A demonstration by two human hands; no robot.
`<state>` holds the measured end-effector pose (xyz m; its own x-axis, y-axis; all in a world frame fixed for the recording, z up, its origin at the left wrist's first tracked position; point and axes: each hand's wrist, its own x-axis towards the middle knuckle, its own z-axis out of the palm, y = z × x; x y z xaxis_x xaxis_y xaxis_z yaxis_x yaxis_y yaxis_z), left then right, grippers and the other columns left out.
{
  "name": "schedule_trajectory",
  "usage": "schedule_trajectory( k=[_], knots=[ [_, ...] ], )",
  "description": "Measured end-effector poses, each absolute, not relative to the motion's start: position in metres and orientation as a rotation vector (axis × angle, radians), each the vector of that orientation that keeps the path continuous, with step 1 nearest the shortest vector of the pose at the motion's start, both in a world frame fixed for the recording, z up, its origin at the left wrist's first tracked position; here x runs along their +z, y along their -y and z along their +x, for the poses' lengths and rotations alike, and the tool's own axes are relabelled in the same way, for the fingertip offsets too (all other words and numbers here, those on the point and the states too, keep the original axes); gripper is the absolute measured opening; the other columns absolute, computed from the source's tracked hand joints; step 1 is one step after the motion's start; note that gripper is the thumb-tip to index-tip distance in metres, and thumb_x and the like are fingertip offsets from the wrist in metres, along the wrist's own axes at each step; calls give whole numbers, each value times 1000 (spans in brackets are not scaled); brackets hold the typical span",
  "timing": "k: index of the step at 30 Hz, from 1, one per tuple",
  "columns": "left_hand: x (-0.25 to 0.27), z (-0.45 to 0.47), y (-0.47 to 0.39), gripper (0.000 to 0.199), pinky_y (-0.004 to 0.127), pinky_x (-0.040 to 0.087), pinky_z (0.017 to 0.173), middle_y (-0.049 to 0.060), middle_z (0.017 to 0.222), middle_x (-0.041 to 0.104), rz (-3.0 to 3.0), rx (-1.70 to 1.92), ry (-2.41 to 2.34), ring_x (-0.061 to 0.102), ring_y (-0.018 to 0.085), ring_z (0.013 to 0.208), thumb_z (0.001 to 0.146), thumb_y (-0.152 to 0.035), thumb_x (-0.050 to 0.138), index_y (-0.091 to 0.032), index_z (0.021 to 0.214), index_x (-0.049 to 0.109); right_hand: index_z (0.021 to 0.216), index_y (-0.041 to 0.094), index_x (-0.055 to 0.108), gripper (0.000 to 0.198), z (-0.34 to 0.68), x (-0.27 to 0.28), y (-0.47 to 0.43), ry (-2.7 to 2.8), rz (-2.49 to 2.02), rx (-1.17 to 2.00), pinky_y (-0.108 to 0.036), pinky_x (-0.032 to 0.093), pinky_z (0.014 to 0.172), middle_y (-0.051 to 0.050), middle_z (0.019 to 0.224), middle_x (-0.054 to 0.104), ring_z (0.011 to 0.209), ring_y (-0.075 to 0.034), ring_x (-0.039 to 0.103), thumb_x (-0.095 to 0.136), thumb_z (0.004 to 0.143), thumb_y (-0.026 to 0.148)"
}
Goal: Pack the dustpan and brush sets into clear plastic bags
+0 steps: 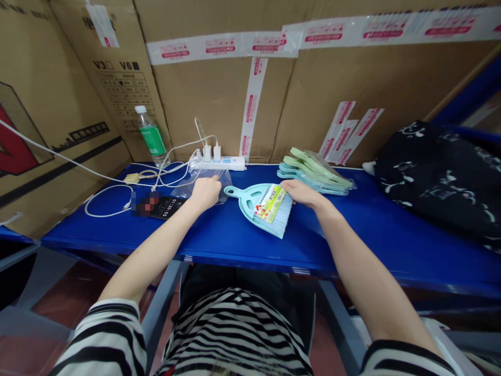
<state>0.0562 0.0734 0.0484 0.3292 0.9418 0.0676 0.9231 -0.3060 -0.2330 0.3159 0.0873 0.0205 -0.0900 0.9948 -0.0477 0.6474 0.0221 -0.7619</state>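
Note:
A light blue mini dustpan with a brush and a colourful label lies on the blue shelf top. My right hand rests on its right edge, fingers laid flat. My left hand presses on a clear plastic bag lying just left of the dustpan's handle. A stack of bagged green and blue dustpan sets sits behind my right hand, near the cardboard wall.
A white power strip with chargers and white cables lies at the back. A green-labelled water bottle stands back left. A phone lies left of my left hand. A black patterned bag fills the right side. Cardboard boxes wall the back.

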Motion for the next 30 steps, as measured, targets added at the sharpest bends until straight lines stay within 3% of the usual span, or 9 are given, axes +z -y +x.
schedule_trajectory(
  k=[4,10,21,30],
  knots=[
    [50,56,-72,31,38,50,84,19,109,65,-2373,121,1676,64,34,105,88,-24,53,-9,109,70,52,21,39,39,315,22,-87,1745,-1665,886,-17,33,38,5,47,40,42,-7,36,43,90,12],
    [53,56,-72,41,33,49,82,16,115,62,-2374,88,1639,64,31,106,86,-40,65,-10,113,65,54,20,41,38,312,19,-87,1708,-1628,933,-17,33,39,6,47,42,42,-7,37,48,91,15],
    [45,60,-70,49,32,50,78,11,110,62,-2607,-86,1536,66,26,94,76,-50,74,-14,108,62,53,20,44,40,319,15,-94,1639,-1576,926,-19,34,37,3,47,47,41,-8,39,51,93,19],
    [45,60,-70,44,32,48,76,10,107,61,-2590,-95,1558,66,26,92,80,-51,70,-15,103,62,50,22,41,43,327,14,-98,1599,-1594,875,-24,35,39,3,43,42,38,-11,38,51,91,15]
  ],
)
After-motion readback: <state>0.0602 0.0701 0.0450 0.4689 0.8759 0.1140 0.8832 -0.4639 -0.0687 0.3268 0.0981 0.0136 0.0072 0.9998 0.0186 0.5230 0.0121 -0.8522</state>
